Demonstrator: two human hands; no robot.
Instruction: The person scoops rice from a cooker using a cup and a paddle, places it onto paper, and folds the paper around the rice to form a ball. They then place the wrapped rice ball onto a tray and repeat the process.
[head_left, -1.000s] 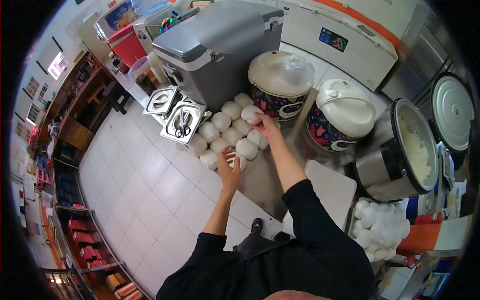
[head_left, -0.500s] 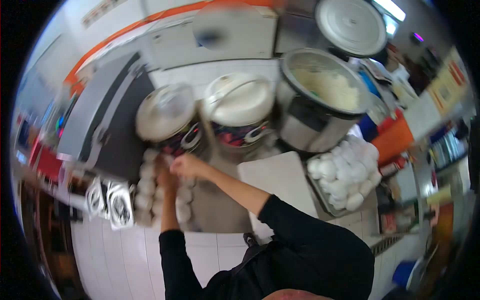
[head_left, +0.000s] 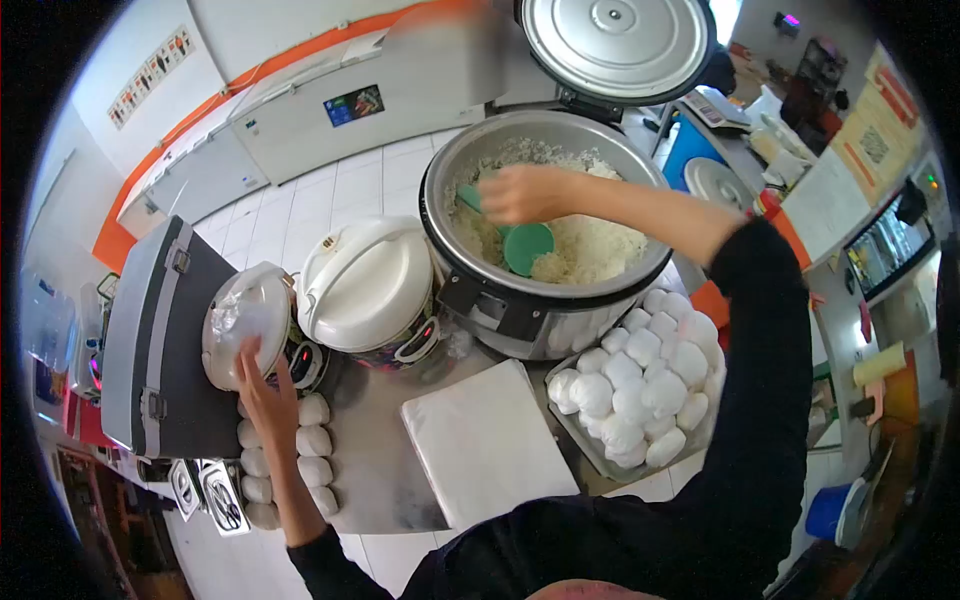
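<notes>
My right hand [head_left: 525, 194] is closed over the large rice cooker [head_left: 436, 240], around the handle of a green rice scoop [head_left: 528, 248]. The scoop's round end rests against the white rice [head_left: 605, 240], and a bit of its handle shows left of my fingers. My left hand [head_left: 266, 398] is open, its fingers apart and empty. It hovers by the lidded small cooker [head_left: 225, 345], above wrapped white rounded bundles [head_left: 314, 441] lined up in rows on the steel table [head_left: 375, 440].
A second white-lidded cooker [head_left: 370, 285] stands beside the first. A stack of white sheets [head_left: 485, 435] lies at the front. A tray [head_left: 590, 455] heaped with white wrapped bundles [head_left: 640, 385] is at right. A grey cool box [head_left: 165, 350] borders the left; the big cooker's lid [head_left: 620, 45] is raised.
My right hand has moved from the bundles at left to the rice and taken the scoop. My left hand has opened. The view has turned, and the big cooker is nearer the middle.
</notes>
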